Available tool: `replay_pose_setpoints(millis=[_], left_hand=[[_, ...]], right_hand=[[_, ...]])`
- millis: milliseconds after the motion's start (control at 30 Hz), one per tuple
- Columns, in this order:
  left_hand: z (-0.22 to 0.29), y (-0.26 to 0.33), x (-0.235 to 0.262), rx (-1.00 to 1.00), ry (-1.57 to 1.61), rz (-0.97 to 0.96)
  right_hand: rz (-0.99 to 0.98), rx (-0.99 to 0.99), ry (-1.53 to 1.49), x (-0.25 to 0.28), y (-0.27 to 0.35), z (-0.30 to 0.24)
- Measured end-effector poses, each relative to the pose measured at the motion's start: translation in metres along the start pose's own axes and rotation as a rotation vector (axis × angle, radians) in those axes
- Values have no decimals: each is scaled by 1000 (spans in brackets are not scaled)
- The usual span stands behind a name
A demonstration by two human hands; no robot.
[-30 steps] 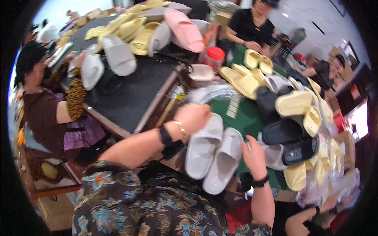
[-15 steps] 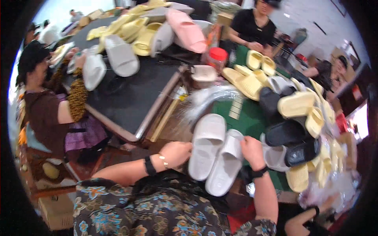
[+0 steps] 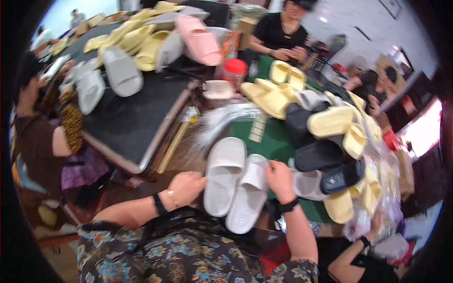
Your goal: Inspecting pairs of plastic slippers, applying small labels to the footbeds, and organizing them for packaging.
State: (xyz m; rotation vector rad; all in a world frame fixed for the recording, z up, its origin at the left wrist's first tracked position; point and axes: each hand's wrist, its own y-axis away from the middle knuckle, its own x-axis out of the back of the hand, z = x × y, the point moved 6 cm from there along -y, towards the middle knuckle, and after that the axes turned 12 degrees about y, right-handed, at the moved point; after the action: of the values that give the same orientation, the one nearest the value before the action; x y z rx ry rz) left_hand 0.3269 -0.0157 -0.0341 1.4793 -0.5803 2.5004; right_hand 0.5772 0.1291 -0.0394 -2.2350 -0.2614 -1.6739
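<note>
**Pair of white slides held side by side at the tabletop's near edge**

Two white slide sandals [image 3: 236, 186] lay sole-down and parallel, touching along their inner sides, toes pointing away from the person, at the near edge of the green tabletop [image 3: 276, 141]. The left hand [image 3: 186, 186] was pressed against the outer side of the left sandal, its grip curled loosely on that edge rather than clenched. The right hand [image 3: 279, 178] held the strap and outer side of the right sandal, fingers closed on it. So the pair looked already matched and lined up; judging from this, it had not yet been bagged or set aside.

Just beyond the pair lay a bunch of clear plastic bags [image 3: 226, 120]. To the right, a heap of pale yellow sandals [image 3: 330, 121] and black sandals [image 3: 321, 153] remained loose, with a grey one just beside the right hand. Farther left, a dark board [image 3: 127, 122] carried more grey, yellow and pink slides. Other people sat around the table, one across it in a black top [image 3: 278, 33].
</note>
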Motion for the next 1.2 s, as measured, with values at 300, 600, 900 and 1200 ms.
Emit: replay_pose_setpoints(millis=[300,600,900,1200], left_hand=[[80,3,6,-229,167,-166],[46,-32,-18,-244,-48,-37],[29,-64,-35,-246,-232,108],[31,-68,-38,-262,-233,127]], right_hand=[[-4,-45,33,13,1,-3],[47,-4,-13,17,-13,-18],[-82,133,-166,10,-49,-36],[-285,256,-114,-7,-96,-63]])
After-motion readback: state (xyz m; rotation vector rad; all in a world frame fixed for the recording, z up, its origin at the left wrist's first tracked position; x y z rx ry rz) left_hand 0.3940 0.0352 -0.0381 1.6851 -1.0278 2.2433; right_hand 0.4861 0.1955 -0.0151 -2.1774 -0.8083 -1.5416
